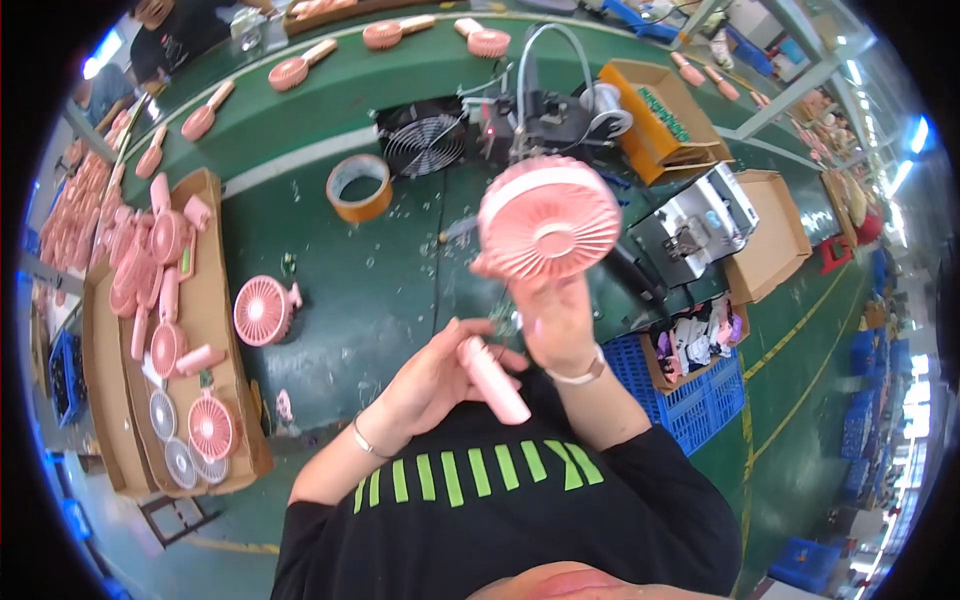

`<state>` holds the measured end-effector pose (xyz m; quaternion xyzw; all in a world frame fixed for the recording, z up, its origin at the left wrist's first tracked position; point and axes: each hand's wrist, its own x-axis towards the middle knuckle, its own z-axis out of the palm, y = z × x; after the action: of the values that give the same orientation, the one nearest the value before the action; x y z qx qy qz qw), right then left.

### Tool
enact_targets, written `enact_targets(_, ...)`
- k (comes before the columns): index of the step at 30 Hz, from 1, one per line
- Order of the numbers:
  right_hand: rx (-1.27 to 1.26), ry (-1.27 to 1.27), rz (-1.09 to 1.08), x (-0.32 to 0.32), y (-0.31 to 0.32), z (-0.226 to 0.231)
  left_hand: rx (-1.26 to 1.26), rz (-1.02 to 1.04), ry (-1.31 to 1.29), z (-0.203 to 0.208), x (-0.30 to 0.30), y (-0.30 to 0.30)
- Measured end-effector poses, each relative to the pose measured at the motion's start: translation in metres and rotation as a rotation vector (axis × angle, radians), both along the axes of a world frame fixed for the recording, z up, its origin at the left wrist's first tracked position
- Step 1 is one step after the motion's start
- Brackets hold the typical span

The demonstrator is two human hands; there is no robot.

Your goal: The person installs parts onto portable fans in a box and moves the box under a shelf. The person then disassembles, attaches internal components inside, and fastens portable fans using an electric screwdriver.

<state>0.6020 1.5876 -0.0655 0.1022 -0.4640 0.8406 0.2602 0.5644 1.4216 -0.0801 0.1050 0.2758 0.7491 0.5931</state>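
Note:
My right hand [556, 322] is closed on the underside of a round pink fan head [550, 215] with a ribbed grille, held up above the bench. In my left hand [425, 382], close to my chest, is a pink fan handle [492, 382], a smooth tube gripped between thumb and fingers. A small green circuit board [503, 320] shows between the two hands; whether a hand touches it I cannot tell. Another pink fan head [263, 310] lies on the green bench to the left.
A cardboard tray [243, 425] at left holds several pink fan parts. Beyond my hands are a roll of tape [360, 190], a black cooling fan [425, 142] and a wire spool [607, 110]. An orange box [640, 140] holds circuit boards. Right stands a blue crate [705, 405].

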Motion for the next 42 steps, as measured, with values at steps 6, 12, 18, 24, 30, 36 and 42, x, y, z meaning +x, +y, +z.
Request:
enact_targets(6,-0.011,-0.063,0.040,-0.003,0.002,-0.004,-0.218,0.089,-0.059,-0.005,-0.001,0.007)
enact_targets(12,0.006,-0.137,0.128,-0.006,0.005,-0.009,-0.298,0.111,0.001,-0.009,-0.003,0.000)
enact_targets(18,-0.221,-0.255,0.236,-0.007,-0.009,-0.020,-0.298,0.488,0.252,-0.004,-0.012,-0.005)
enact_targets(24,-0.312,-0.427,0.415,-0.004,-0.013,-0.032,-0.264,0.322,0.348,-0.006,-0.012,-0.011)
enact_targets(30,-0.356,-0.519,0.459,-0.005,-0.019,-0.044,-0.283,0.345,0.419,-0.012,-0.010,-0.011)
enact_targets(36,-0.274,-0.455,0.358,-0.011,-0.018,-0.043,-0.272,0.401,0.371,-0.016,-0.014,-0.016)
enact_targets(42,0.709,-0.077,-0.172,0.003,-0.008,-0.047,-0.258,0.374,0.184,-0.009,-0.023,-0.014)
